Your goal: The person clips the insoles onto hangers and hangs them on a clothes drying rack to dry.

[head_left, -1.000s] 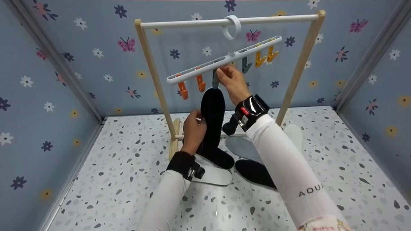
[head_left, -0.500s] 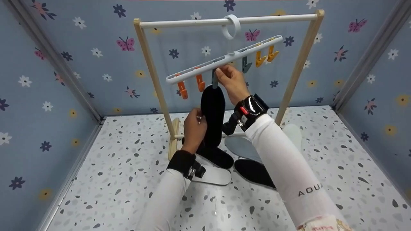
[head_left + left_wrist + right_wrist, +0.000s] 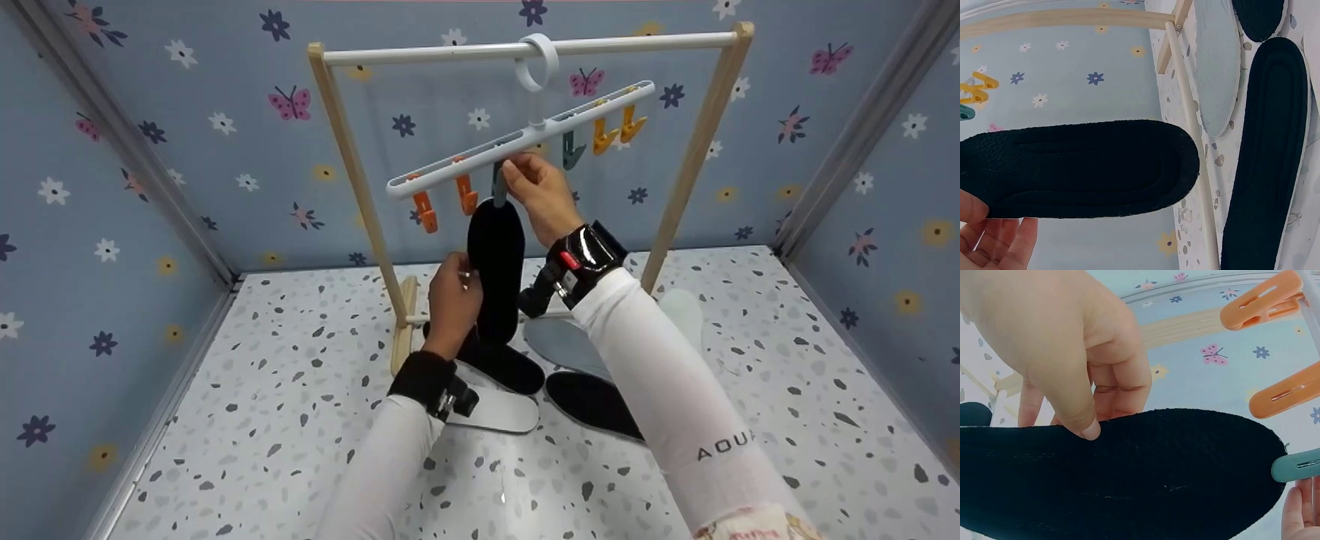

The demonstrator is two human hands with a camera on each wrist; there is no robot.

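Observation:
A black insole [image 3: 496,270] hangs upright below a white hanger [image 3: 442,177]. My left hand [image 3: 454,307] pinches its left edge between thumb and fingers; the right wrist view shows this left hand [image 3: 1072,343] close up, thumb on the black face. With thumb and fingertips, my right hand [image 3: 546,195] pinches a grey-green clip [image 3: 499,186] on the hanger. In the right wrist view the clip's tip [image 3: 1292,467] overlaps the insole's top edge, and fingers of my right hand [image 3: 1302,509] show below it. The insole's rounded lower end [image 3: 1174,163] is free in the left wrist view.
The hanger's ring [image 3: 538,64] loops over the bar of a wooden rack [image 3: 349,142]. Orange clips [image 3: 425,211], another grey-green clip [image 3: 572,152] and yellow clips [image 3: 602,139] hang along it. Below lie black insoles [image 3: 502,369], a white insole [image 3: 495,411] and a blue-grey insole [image 3: 559,341].
The insole has risen slightly, so its top edge now overlaps the tip of the grey-green clip. Both hands keep nearly the same places.

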